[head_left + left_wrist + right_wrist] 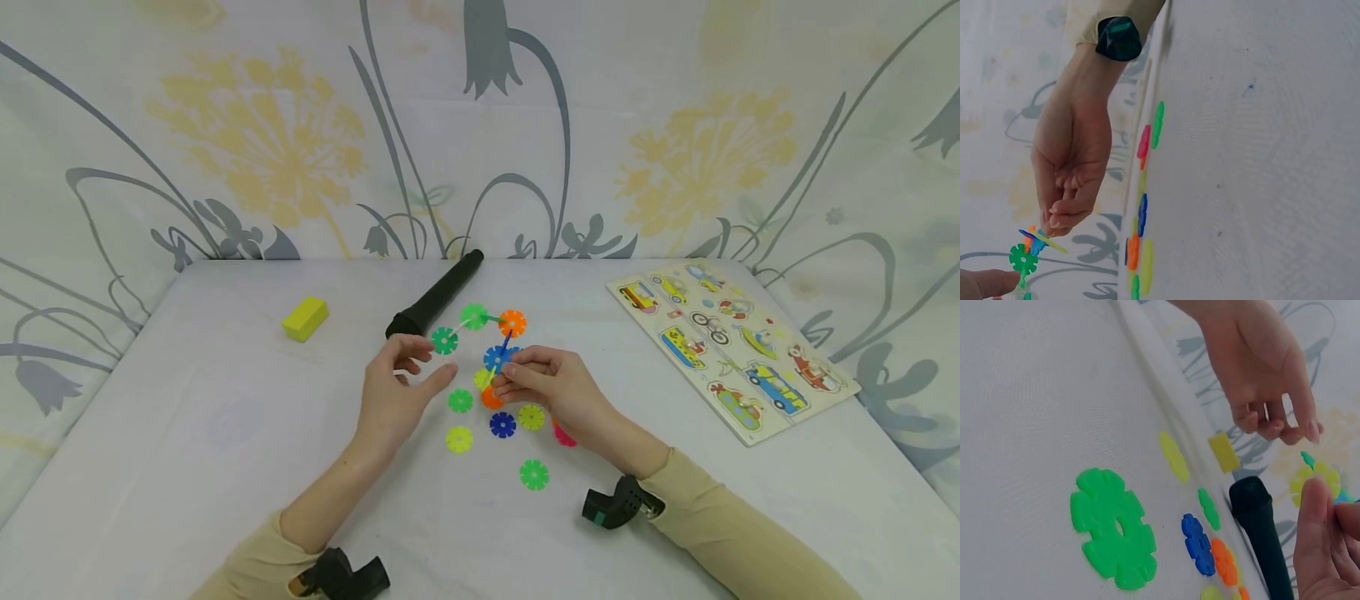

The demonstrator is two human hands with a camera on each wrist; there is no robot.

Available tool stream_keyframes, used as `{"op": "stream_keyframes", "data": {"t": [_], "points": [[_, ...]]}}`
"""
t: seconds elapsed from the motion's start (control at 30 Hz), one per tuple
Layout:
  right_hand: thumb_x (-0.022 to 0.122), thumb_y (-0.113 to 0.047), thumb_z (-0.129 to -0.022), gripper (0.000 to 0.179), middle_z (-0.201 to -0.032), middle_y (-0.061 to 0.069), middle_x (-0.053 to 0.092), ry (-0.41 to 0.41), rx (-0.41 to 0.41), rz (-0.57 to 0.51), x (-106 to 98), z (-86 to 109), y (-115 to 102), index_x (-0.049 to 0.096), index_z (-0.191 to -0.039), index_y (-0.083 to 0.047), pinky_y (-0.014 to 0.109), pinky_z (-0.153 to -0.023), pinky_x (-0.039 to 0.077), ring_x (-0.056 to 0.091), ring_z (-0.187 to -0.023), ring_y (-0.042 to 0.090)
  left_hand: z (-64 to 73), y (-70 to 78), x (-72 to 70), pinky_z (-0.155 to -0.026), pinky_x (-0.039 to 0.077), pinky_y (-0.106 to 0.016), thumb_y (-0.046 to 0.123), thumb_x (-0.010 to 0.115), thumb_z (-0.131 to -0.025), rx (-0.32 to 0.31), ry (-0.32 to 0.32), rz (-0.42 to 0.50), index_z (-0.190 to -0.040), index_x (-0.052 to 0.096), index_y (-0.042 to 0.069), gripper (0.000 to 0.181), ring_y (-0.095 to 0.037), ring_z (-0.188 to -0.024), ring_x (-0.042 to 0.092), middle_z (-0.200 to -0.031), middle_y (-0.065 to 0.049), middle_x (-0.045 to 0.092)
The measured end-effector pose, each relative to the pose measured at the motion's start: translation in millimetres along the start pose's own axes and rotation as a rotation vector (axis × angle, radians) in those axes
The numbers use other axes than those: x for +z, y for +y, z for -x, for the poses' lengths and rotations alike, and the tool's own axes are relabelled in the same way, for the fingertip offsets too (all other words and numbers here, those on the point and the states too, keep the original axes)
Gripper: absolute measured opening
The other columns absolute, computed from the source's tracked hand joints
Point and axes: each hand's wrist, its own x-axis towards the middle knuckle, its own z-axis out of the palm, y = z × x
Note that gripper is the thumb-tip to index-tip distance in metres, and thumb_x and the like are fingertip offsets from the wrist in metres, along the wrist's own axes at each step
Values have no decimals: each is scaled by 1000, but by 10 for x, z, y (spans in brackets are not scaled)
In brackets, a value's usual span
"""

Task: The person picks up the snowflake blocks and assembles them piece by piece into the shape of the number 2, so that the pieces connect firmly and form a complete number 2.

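My right hand [551,383] pinches a linked chain of notched plastic discs near its blue disc [495,358]. From there the chain runs up to an orange disc [513,322], then left through a light green disc [474,316] to a darker green disc [445,340]. Other discs between them stand edge-on. My left hand [393,387] is beside the darker green end, thumb and fingers apart, nothing between them. Loose discs lie below the hands, including a dark blue disc [502,425], a yellow disc [459,439] and a green disc [1114,528].
A black tapered rod with a flared end [435,296] lies behind the left hand. A yellow block [305,319] sits at the left. On the right lies a puzzle board [693,379] with vehicle pictures. A patterned cloth [480,133] hangs behind the table.
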Motion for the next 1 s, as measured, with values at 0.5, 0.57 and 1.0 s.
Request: {"op": "stream_keyframes", "data": {"t": [0.5, 0.57, 1.0], "points": [[59, -2, -98, 11, -91, 7, 74, -63, 16, -37, 70, 43, 24, 59, -107, 5, 33, -83, 59, 75, -84, 19, 52, -28, 58, -95, 54, -29, 10, 64, -97, 165, -465, 34, -148, 47, 5, 54, -30, -113, 66, -129, -18, 64], [60, -4, -98, 14, -93, 7, 74, -75, 16, -3, 61, 50, 20, 59, -109, 6, 33, -84, 59, 74, -85, 19, 53, -30, 57, -95, 53, -27, 9, 64, -97, 174, -472, 36, -148, 47, 5, 54, -29, -113, 66, -128, -18, 64], [63, -24, -99, 29, -104, 14, 72, 121, -131, 686, -407, -158, -113, 69, -115, -1, 32, -84, 57, 68, -91, 28, 19, -49, 58, -100, 52, -36, 10, 63, -98, 127, -421, -34, -146, 51, 10, 50, -26, -113, 63, -127, -11, 65]]}}
